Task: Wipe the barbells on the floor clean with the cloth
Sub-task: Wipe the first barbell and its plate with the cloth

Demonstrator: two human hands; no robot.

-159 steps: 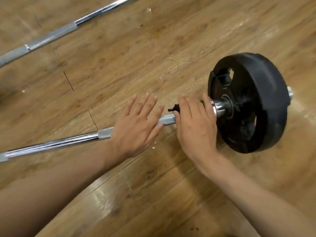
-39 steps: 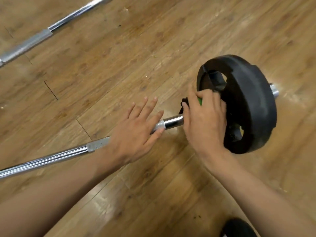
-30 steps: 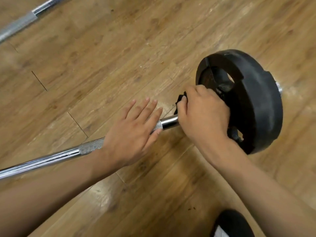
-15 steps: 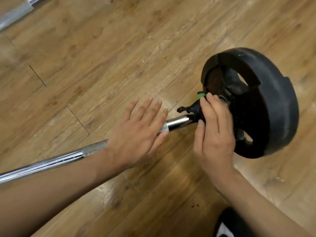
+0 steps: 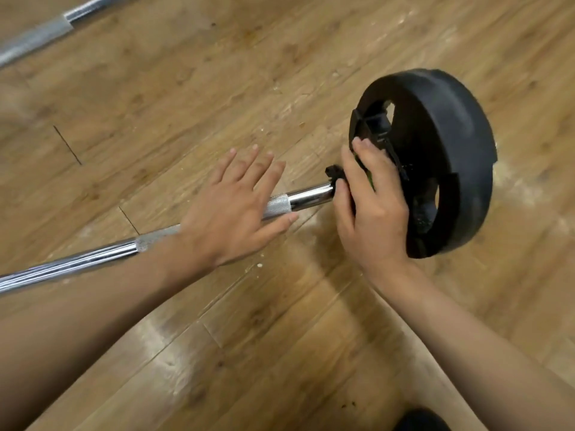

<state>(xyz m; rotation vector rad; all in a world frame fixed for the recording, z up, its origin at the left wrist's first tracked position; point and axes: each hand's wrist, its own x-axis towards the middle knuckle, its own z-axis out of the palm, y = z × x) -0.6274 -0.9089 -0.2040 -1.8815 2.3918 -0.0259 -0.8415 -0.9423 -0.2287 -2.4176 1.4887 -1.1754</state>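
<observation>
Chrome and knurled steel make up the barbell [image 5: 311,197], which lies on the wooden floor [image 5: 186,88] and passes under both hands, running from beside the left forearm up to the right hand. The left hand [image 5: 236,213] lies flat on the knurled stretch of the shaft, palm down. Its fingers are straight and fanned apart, and its thumb reaches along the near side. It presses on the bar and does not grip it.

Just past the left fingertips, a short length of smooth bright shaft shows bare between the two hands. The right hand [image 5: 370,206] is curled round a black collar [image 5: 334,174] on the bar, with the thumb on the near side and the fingers bent over the top. A sliver of green shows between those fingers.

Right behind the right hand, with the fingertips against its inner face, a black weight plate [image 5: 451,157] stands on its rim at the bar's end. Cut-out openings show in the face that is turned toward the hands.

A second bar [image 5: 40,35] lies on the floor well apart, far beyond the left hand. Pale crumbs [image 5: 258,265] are scattered just beside the left wrist. A dark shape [image 5: 420,421] sits below the right forearm, too cropped to make out.
</observation>
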